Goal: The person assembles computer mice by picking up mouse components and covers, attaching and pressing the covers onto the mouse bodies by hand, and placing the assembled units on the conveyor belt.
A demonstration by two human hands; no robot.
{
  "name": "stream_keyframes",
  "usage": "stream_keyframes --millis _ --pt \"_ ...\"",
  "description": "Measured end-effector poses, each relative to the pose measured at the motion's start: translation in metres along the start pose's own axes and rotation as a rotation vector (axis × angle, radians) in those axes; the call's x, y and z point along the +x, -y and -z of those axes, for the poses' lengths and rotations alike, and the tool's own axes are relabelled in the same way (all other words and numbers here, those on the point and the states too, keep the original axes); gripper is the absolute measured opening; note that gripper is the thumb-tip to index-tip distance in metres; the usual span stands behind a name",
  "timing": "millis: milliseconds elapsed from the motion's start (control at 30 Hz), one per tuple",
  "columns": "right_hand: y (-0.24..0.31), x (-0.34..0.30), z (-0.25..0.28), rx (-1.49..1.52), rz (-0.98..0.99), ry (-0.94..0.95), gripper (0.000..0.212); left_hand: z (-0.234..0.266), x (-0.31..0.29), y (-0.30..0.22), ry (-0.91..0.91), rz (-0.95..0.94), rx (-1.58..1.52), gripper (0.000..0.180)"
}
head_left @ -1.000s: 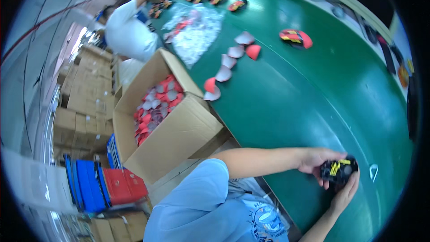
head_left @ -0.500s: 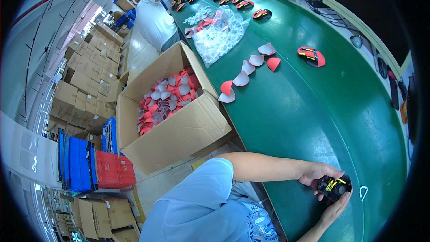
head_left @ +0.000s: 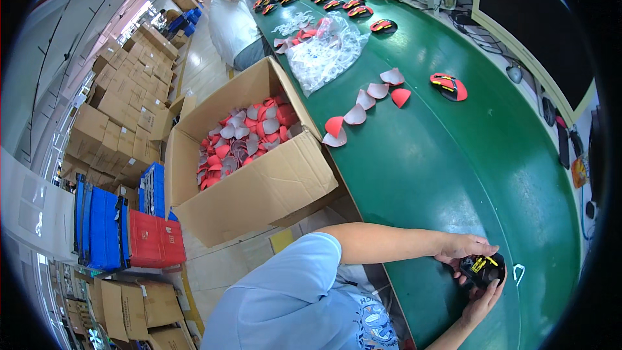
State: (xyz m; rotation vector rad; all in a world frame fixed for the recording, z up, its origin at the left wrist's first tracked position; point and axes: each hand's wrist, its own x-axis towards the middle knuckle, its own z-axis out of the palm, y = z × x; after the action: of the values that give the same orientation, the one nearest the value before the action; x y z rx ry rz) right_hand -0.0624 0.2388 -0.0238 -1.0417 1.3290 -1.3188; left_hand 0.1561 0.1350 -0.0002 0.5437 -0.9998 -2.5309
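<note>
1. In the head view, we find the black part (head_left: 481, 275) over the green table (head_left: 447, 178), gripped between the left hand (head_left: 461, 246) and the right hand (head_left: 479, 306), as half a second ago.
2. We see the scene sharper than a second ago; the white loop (head_left: 519, 266) lies just beside the right fingers.
3. We cannot see the part's underside or some fingertips; the lower edge cuts off the right forearm (head_left: 453, 336).

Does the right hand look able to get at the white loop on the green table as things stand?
Probably yes: the white loop lies close by with nothing between, though the right hand holds the black shell.
</note>
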Motion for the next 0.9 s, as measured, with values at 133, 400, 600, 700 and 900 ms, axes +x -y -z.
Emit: stream_keyframes --millis 133,400,600,700,900 --pt "-0.020 0.005 0.014 0.088 -0.016 -0.091 0.056 0.002 0.000 0.000 0.027 0.004 0.015 0.063" --pt "-0.018 0.006 0.009 0.067 0.086 -0.080 0.054 -0.001 -0.003 -0.003 0.037 0.036 0.002 0.061" --pt "-0.008 0.005 0.011 -0.132 -0.005 -0.034 0.055 0.000 -0.002 0.000 0.042 0.045 -0.022 0.061" --pt "-0.012 0.001 0.008 -0.158 -0.066 -0.072 0.056 -0.001 -0.005 -0.001 0.024 0.047 -0.024 0.062" --pt "0.002 0.000 -0.001 -0.037 0.104 0.022 0.065 0.006 0.009 0.002 0.046 0.136 -0.044 0.061"
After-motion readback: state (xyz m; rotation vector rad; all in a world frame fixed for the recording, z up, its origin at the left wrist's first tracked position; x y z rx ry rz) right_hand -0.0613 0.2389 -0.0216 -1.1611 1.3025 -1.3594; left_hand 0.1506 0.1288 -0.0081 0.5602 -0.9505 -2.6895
